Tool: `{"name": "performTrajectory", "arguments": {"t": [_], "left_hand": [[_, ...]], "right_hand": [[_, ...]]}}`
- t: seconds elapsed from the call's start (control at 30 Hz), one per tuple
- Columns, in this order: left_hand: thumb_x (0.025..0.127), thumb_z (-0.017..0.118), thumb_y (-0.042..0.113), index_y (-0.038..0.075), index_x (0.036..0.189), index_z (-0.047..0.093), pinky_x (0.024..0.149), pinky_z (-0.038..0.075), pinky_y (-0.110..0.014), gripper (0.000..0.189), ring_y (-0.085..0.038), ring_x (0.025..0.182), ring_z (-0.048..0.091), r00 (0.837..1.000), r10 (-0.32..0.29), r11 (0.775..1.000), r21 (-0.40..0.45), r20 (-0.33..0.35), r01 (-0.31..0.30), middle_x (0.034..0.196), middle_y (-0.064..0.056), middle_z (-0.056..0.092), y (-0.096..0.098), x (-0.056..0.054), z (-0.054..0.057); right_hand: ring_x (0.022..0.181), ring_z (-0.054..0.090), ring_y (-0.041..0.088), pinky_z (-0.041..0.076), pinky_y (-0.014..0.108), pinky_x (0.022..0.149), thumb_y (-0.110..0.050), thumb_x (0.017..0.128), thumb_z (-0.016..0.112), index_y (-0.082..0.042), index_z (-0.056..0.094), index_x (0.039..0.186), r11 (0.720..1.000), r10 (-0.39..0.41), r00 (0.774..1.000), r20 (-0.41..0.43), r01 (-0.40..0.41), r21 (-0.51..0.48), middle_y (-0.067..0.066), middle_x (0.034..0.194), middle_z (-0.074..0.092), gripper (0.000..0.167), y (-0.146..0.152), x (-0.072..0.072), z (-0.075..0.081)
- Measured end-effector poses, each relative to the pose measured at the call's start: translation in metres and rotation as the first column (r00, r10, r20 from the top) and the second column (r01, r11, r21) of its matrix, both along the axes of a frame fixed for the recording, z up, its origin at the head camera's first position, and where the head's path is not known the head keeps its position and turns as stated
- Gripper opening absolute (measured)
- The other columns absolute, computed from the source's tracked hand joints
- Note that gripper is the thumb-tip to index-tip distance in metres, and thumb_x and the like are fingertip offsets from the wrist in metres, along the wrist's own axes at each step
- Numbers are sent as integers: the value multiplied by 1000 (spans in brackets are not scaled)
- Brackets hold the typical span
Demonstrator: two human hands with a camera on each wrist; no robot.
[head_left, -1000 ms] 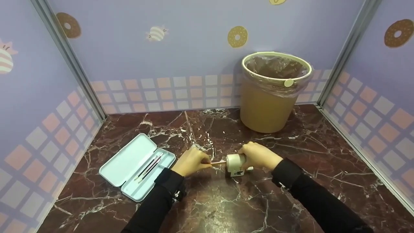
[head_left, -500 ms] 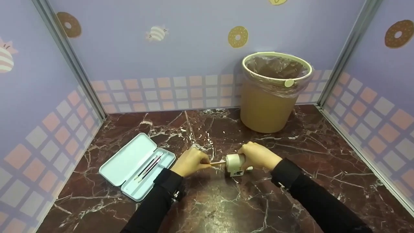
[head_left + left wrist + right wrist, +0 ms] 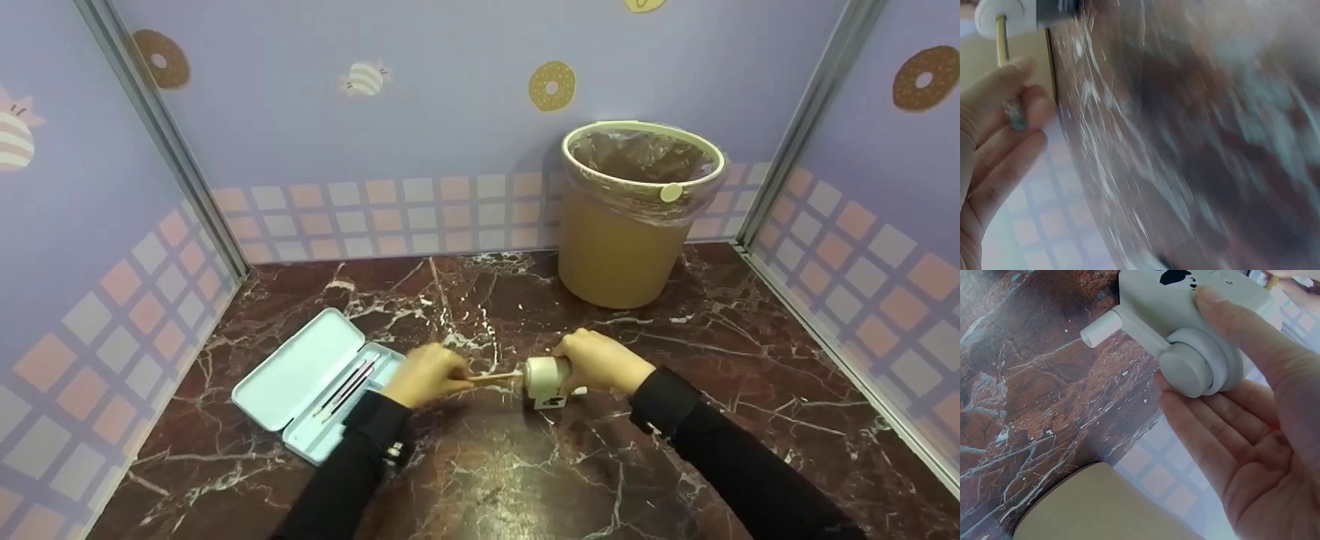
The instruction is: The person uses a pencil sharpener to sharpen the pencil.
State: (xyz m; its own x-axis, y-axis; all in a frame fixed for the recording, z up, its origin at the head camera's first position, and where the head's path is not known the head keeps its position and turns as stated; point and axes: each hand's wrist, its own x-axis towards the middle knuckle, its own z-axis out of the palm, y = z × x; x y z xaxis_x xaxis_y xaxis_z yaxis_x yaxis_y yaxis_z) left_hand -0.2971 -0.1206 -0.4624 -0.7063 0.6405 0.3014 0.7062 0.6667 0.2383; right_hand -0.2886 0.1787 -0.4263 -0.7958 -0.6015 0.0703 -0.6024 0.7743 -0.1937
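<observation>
- The left hand [image 3: 427, 375] pinches a slim pencil [image 3: 493, 378] between thumb and fingers, lined up with the round face of a pale sharpener [image 3: 541, 379], presumably to keep it straight; whether its tip is inside the hole or just at it, I cannot tell.
- The right hand [image 3: 600, 360] grips the sharpener, thumb on its body and fingers round the far side, likely to steady it. Its crank [image 3: 1140, 334] is free of the fingers.
- Both sit about the middle of the counter [image 3: 525, 480], well in from its left and right edges, in easy reach of both arms.
- Toward the left edge, a light blue pencil case [image 3: 292, 375] lies open with slim pencils or pens [image 3: 349, 390] in it, probably so they are handy.
- A lined bin [image 3: 619, 262] stands by the back right corner, perhaps kept there for scraps.
- Dark printing [image 3: 1175, 277] marks the sharpener, with smaller marks beside it too small for me to read; I can make out no brand.
</observation>
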Motion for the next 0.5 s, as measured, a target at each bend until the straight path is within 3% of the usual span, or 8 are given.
{"name": "performTrajectory", "arguments": {"t": [0.1, 0.23, 0.5], "left_hand": [[82, 83, 20, 13, 78, 80, 60, 56, -26, 9, -13, 60, 69, 999, 33, 999, -11, -11, -33, 76, -1, 79, -14, 1, 0], [83, 83, 20, 14, 82, 81, 61, 57, -26, 6, -13, 63, 71, 999, 25, 1000, -4, -21, -25, 79, -1, 80, -23, 3, -1], [83, 83, 22, 14, 85, 81, 59, 54, -19, 8, -12, 64, 71, 996, 72, 994, 80, 46, -75, 82, -3, 80, -26, 12, -2]], "right_hand": [[67, 61, 18, 52, 36, 66, -14, 60, 92, -6, 78, 84, 1000, -11, 1000, -15, 11, 5, 6, 77, 75, 28, 3, -1, 1], [65, 62, 18, 52, 33, 62, -11, 61, 91, -5, 77, 84, 1000, -1, 1000, -23, 1, 3, 7, 77, 75, 28, 3, -3, 2], [59, 58, 13, 49, 29, 57, -11, 60, 91, -6, 75, 79, 999, 37, 999, -26, -37, -11, 5, 73, 74, 25, -2, -2, -3]]}}
